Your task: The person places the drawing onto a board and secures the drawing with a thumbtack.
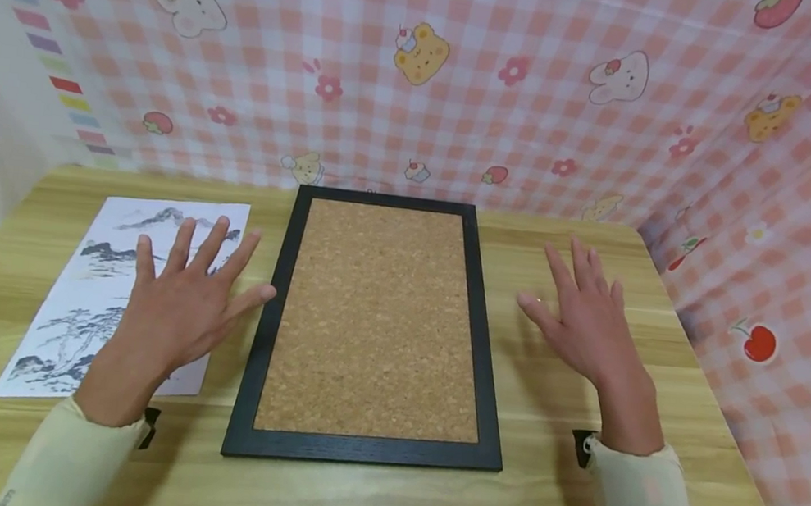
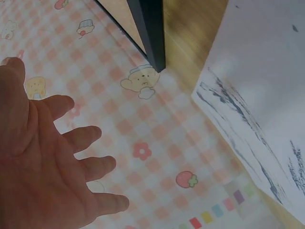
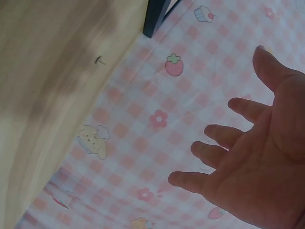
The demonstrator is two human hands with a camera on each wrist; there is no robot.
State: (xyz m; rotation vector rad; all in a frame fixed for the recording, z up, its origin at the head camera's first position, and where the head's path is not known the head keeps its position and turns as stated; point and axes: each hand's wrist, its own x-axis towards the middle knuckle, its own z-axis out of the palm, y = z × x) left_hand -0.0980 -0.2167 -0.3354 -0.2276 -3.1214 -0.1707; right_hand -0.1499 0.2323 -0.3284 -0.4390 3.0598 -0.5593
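Note:
A black frame (image 1: 491, 427) with a cork panel (image 1: 376, 316) inside it lies flat on the wooden table. To its left is a white sheet of paper (image 1: 47, 343) printted with ink landscape scenery, also seen in the left wrist view as the paper (image 2: 257, 90). My left hand (image 1: 180, 308) hovers over that paper, fingers spread, holding nothing; its thumb tip appears beside the frame's left edge. On the other side, my right hand (image 1: 587, 322) hangs above the table, fingers extended and empty. A small dark pin or nail (image 3: 99, 60) shows on the tabletop in the right wrist view.
The wooden table (image 1: 379, 502) meets a pink checked curtain (image 1: 365, 76) along its back edge. More of this cloth (image 1: 798, 327) borders the right side. Pale cloth hangs at the left.

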